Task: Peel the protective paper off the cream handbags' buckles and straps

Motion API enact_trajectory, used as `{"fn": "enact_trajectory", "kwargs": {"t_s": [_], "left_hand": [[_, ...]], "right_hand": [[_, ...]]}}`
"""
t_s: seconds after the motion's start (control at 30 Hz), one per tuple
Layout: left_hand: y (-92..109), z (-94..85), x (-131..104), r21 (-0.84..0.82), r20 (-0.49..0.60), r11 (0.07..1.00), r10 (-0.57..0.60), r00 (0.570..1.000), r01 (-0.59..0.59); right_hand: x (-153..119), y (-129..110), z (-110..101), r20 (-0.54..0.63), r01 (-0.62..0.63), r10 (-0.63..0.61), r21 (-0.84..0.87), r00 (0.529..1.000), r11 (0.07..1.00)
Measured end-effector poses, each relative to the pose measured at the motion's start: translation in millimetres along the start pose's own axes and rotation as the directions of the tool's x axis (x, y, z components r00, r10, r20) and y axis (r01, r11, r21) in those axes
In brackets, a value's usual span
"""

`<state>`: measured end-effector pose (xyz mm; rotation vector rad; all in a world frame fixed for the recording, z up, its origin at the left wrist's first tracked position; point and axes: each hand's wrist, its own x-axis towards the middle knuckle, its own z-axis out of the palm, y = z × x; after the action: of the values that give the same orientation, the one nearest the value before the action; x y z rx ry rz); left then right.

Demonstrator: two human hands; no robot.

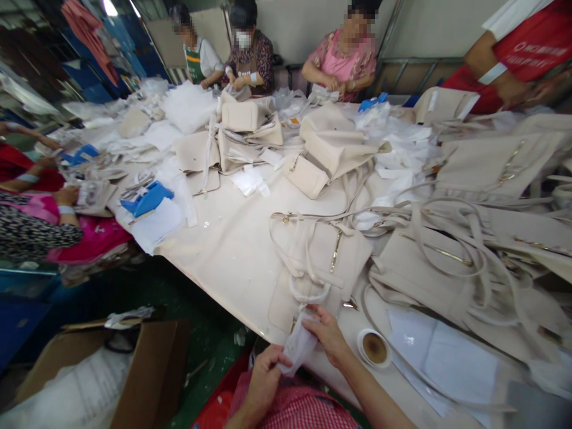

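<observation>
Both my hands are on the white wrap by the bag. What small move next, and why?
I'd probably lift the left hand slightly, bringing its end of the white wrap toward the bag handle. The right hand holds the upper end close to that handle, while the left holds the lower end farther from it. Whether the wrap is attached there, I can't tell.
</observation>
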<state>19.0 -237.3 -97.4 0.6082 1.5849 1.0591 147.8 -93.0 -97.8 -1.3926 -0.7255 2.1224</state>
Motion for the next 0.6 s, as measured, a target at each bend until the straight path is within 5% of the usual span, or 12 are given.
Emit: {"fn": "enact_trajectory", "kwargs": {"t_s": [0.1,0.27,0.4,0.6], "left_hand": [[-7.7,-10.3,-5.0,-0.036,0.08,0.996,-0.075,0.994,0.078],[7.7,-30.3,0.0,-0.145,-0.111,0.971,-0.205,0.972,0.188],[24.8,-49.4,20.1,-0.171,-0.14,0.957,-0.26,0.955,0.235],[7.0,-94.4,39.8,-0.119,-0.225,0.948,-0.315,0.922,0.295]], "right_hand": [[1.0,0.7,-0.7,-0.026,0.006,-0.007,-0.006,1.0,1.0],[-2.6,-3.0,-4.9,-0.014,-0.024,0.023,-0.041,1.0,0.999],[-4.0,-4.9,-11.6,-0.033,-0.048,0.044,-0.113,0.998,0.992],[-4.2,-3.0,-22.4,-0.047,-0.126,0.121,-0.126,0.992,0.984]]}}
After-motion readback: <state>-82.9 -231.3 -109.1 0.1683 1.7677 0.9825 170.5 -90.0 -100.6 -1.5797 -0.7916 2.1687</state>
